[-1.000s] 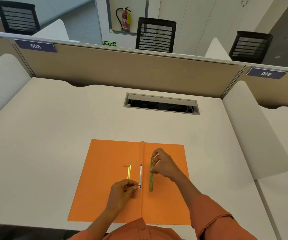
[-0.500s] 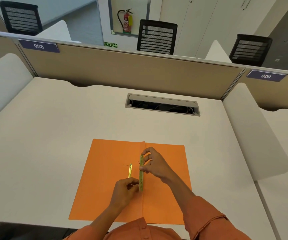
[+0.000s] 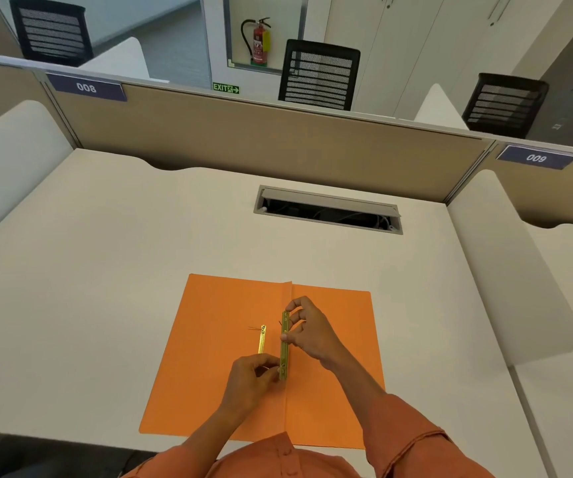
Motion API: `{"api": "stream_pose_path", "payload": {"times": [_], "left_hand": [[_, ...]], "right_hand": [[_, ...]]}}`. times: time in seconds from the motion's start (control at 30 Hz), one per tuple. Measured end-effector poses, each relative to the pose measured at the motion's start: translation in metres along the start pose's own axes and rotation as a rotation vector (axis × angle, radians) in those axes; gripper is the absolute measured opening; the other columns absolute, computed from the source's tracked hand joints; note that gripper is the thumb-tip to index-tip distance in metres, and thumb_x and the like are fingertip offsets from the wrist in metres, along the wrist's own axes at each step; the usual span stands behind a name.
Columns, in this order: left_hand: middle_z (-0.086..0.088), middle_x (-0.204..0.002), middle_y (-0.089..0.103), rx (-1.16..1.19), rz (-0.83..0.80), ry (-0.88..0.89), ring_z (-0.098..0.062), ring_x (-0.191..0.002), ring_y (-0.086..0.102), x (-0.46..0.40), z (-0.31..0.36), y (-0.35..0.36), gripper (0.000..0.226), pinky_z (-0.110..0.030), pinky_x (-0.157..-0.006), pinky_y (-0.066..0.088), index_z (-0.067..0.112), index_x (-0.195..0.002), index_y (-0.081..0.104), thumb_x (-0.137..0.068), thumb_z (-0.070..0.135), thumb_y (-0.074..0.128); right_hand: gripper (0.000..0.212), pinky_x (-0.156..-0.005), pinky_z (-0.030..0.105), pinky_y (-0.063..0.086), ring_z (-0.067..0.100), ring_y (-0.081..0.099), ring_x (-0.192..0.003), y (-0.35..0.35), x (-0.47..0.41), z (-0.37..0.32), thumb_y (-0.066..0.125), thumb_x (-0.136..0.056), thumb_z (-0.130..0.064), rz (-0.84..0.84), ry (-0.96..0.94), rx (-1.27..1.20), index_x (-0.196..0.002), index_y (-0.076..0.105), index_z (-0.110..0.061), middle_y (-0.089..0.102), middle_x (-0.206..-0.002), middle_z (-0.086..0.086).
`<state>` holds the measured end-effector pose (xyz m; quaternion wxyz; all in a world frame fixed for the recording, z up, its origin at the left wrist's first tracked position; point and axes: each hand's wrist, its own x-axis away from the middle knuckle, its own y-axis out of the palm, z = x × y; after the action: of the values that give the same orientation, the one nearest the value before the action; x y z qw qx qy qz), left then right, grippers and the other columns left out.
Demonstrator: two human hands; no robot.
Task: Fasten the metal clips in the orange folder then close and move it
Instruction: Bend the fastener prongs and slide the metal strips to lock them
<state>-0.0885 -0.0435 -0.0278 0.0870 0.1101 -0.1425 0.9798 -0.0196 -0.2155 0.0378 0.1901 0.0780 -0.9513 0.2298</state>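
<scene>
Pale desk surface (image 3: 88,288) runs wide and bare around the orange folder (image 3: 216,357), which lies open and flat at the near edge, its bottom corner just reaching the desk's lip. Along the folder's centre crease the right hand (image 3: 309,331) pinches a long brass clip bar (image 3: 284,346) between thumb and fingertips near its upper end, the other fingers curled loosely. The left hand (image 3: 249,377) is bunched at the bar's lower end, fingertips pressed together on something thin there; what exactly, I cannot tell. Just left of the bar a shorter brass strip (image 3: 262,339) lies on the left leaf, thin prongs sticking out at its top. Left, right and beyond the folder the desk is open. Farther back from the folder sits a cable hatch (image 3: 328,208) with its lid tipped up, then a tan partition (image 3: 261,139) with curved white side screens. Beyond that stand black mesh chairs (image 3: 319,75) and a fire extinguisher (image 3: 259,41).
</scene>
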Motion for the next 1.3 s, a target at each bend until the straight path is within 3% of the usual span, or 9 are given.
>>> {"api": "stream_pose_path", "payload": {"times": [0.23,0.4,0.57,0.67,0.77,1.0,1.1,1.2,1.3], "left_hand": [[-0.011,-0.083,0.079,0.037,0.039,-0.061,-0.016,-0.067,0.073,-0.011,-0.001,-0.007,0.018,-0.026,-0.064,0.063,0.01,-0.094,0.082,-0.092,-0.005,0.073],[-0.017,-0.095,0.075,0.105,0.115,-0.08,-0.029,-0.073,0.077,-0.03,0.013,-0.01,0.021,-0.027,-0.056,0.062,0.008,-0.115,0.075,-0.096,0.001,0.07],[-0.021,-0.091,0.077,0.206,0.098,-0.066,-0.038,-0.079,0.078,-0.047,0.027,-0.009,0.029,-0.052,-0.068,0.067,0.013,-0.126,0.071,-0.099,0.003,0.067],[-0.013,-0.086,0.081,0.196,0.086,-0.024,-0.036,-0.076,0.078,-0.053,0.029,-0.009,0.03,-0.05,-0.066,0.067,0.017,-0.119,0.078,-0.099,-0.001,0.064],[-0.006,-0.086,0.083,0.19,0.09,-0.02,-0.029,-0.073,0.079,-0.055,0.031,-0.009,0.029,-0.045,-0.065,0.067,0.021,-0.103,0.083,-0.098,-0.001,0.066],[0.0,-0.086,0.083,0.172,0.086,-0.021,-0.011,-0.072,0.078,-0.056,0.029,-0.007,0.029,-0.022,-0.062,0.061,0.022,-0.097,0.084,-0.097,-0.002,0.067],[0.001,-0.087,0.083,0.149,0.087,-0.02,-0.009,-0.074,0.076,-0.057,0.027,-0.005,0.028,-0.027,-0.065,0.063,0.022,-0.098,0.085,-0.097,0.0,0.068],[0.001,-0.089,0.084,0.134,0.09,-0.024,-0.01,-0.078,0.075,-0.059,0.024,-0.004,0.024,-0.031,-0.071,0.063,0.019,-0.1,0.085,-0.096,0.001,0.069],[0.0,-0.09,0.084,0.122,0.092,-0.019,-0.009,-0.08,0.075,-0.061,0.024,-0.003,0.023,-0.029,-0.074,0.062,0.016,-0.101,0.085,-0.096,0.001,0.069]], "right_hand": [[0.054,-0.065,0.031,0.054,0.013,0.06,-0.066,0.003,0.003,0.001,0.086,-0.078,0.002,0.057,0.004,-0.031,-0.116,0.055,-0.019,0.065,-0.094,0.0],[0.052,-0.068,0.038,0.054,0.019,0.057,-0.067,0.006,0.004,-0.001,0.086,-0.08,0.002,0.066,-0.005,-0.056,-0.118,0.056,-0.017,0.065,-0.097,0.006],[0.047,-0.066,0.043,0.055,0.023,0.053,-0.067,0.009,0.005,-0.001,0.083,-0.082,0.004,0.076,-0.029,-0.08,-0.116,0.057,-0.014,0.062,-0.106,0.018],[0.046,-0.075,0.06,0.059,0.024,0.049,-0.067,0.011,0.004,0.0,0.079,-0.082,0.01,0.082,-0.032,-0.098,-0.116,0.058,-0.013,0.06,-0.111,0.021],[0.047,-0.078,0.066,0.058,0.026,0.048,-0.067,0.012,0.003,0.0,0.078,-0.081,0.012,0.082,-0.027,-0.112,-0.115,0.058,-0.014,0.06,-0.111,0.021],[0.049,-0.07,0.055,0.059,0.023,0.051,-0.067,0.011,0.004,-0.002,0.081,-0.08,0.009,0.081,-0.036,-0.098,-0.115,0.059,-0.016,0.062,-0.11,0.017],[0.049,-0.067,0.044,0.055,0.023,0.051,-0.067,0.011,0.004,-0.002,0.081,-0.08,0.01,0.072,-0.026,-0.099,-0.115,0.059,-0.017,0.062,-0.108,0.015],[0.049,-0.066,0.041,0.053,0.022,0.053,-0.067,0.01,0.004,-0.002,0.082,-0.079,0.009,0.07,-0.017,-0.092,-0.116,0.06,-0.016,0.061,-0.1,0.005],[0.049,-0.067,0.04,0.053,0.022,0.053,-0.068,0.011,0.004,-0.002,0.083,-0.079,0.007,0.073,-0.013,-0.081,-0.116,0.06,-0.016,0.063,-0.104,0.01]]}}
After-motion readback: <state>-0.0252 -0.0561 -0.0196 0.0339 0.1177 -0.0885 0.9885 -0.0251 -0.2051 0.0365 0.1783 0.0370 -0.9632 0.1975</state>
